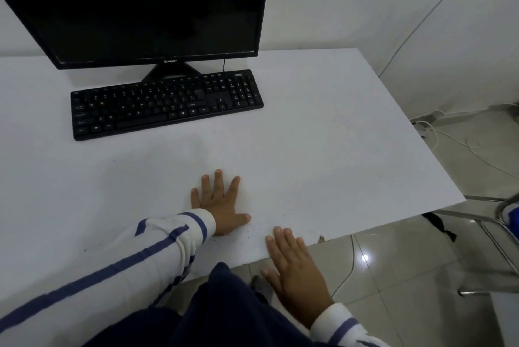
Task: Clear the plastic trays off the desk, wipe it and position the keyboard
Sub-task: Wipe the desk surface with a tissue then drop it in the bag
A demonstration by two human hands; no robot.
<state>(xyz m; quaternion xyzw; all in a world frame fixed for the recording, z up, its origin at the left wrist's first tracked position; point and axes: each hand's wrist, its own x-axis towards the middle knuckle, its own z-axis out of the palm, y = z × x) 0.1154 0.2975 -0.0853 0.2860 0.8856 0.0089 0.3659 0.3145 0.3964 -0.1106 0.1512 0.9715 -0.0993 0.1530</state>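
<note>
**A:** Start at the left. Where's the keyboard?

**B:** The keyboard (165, 105) lies left of centre on the white table (323, 136). Its back edge is tucked against the foot of the monitor (134, 7), and it sits slightly askew.

**A:** How would it handle?

**B:** I'd judge it a light, stiff plastic slab that slides easily on that smooth top. I'd take it by the two short ends, thumbs clear of the keys. A thin cable leaves its far edge and may tug.

**A:** Any trays or a cloth?

**B:** None in view.

**A:** And the hands?

**B:** The left hand (222, 203) lies palm down on the table with its fingers spread. It holds nothing and is well apart from the keyboard. Just to its right, the right hand (295, 265) is also empty, fingers straight and close together. Its fingertips are at the table's near edge and its palm is out over the floor. I cannot tell whether it presses down.
</note>
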